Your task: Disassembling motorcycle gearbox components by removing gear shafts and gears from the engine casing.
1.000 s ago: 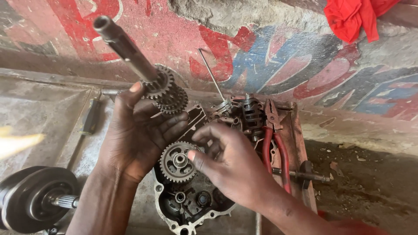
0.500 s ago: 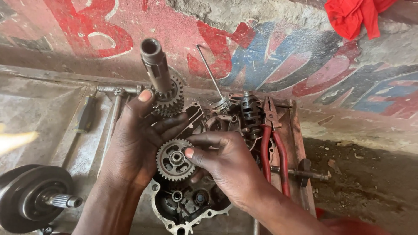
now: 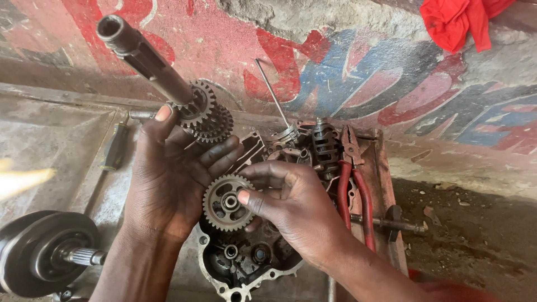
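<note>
Long grey steel gear shaft (image 3: 162, 72) with stacked toothed gears, gripped in closed left hand (image 3: 168, 173), now tilted further toward upper left than half a second ago; right hand (image 3: 291, 207) pinches round oily toothed gear (image 3: 226, 202) above open aluminium engine case (image 3: 246, 263) on floor.

Packages, labels, screens: none in view.

Signs: one item. Painted lettering (image 3: 347, 72) on the rough concrete wall, running across the top of the head view behind the work area. Large block characters, partly cut off by the frame edges. Colours: red to the left and centre, blue with dark outlines toward the right, on a pale grey-white ground. Paint worn and flaking; a patch of bare plaster breaks the upper edge near the middle. A red cloth (image 3: 458, 22) overlaps the top right corner.
</note>
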